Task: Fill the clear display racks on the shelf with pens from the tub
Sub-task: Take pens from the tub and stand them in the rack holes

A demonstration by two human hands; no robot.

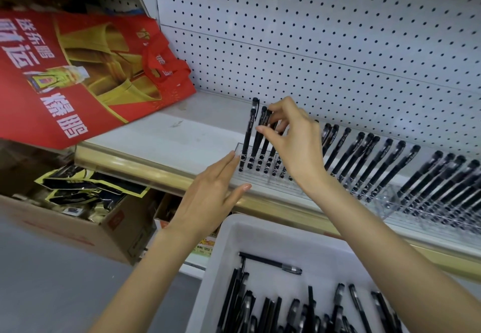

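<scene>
A clear display rack (243, 180) sits at the shelf's front edge with several black pens (248, 134) standing in its holes. My left hand (212, 197) lies with straight fingers against the rack's left front corner. My right hand (291, 137) is over the rack, thumb and fingers pinching a black pen (263, 134) that stands among the others. A second clear rack (385, 200) to the right holds several leaning black pens. The white tub (226, 249) below holds several loose black pens (270, 262).
A red printed bag (78, 72) lies on the shelf (182, 129) to the left. White pegboard (325, 46) backs the shelf. A gold strip (135, 168) edges its front. An open cardboard box (86, 223) of packets sits lower left.
</scene>
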